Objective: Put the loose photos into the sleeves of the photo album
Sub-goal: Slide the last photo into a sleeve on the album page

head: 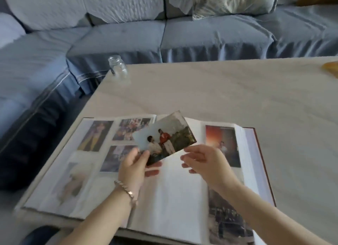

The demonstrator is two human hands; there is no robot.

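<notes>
Blue sofa [201,40] at back, pale veined surface [237,98] in front. Photo album [173,199] lies open flat at the near edge, with sleeved photos on both pages. Left hand [134,164], bracelet [128,191] on its wrist, holds 1 loose photo [164,137] tilted above the album's middle, thumb on top of the lower left corner and fingers [152,172] beneath. Right hand [204,162] is just beside the photo's lower right edge, fingers [186,165] relaxed and holding nothing; contact with the photo unclear. Glass jar [118,67] stands upright at the far left corner, well apart from the album.
</notes>
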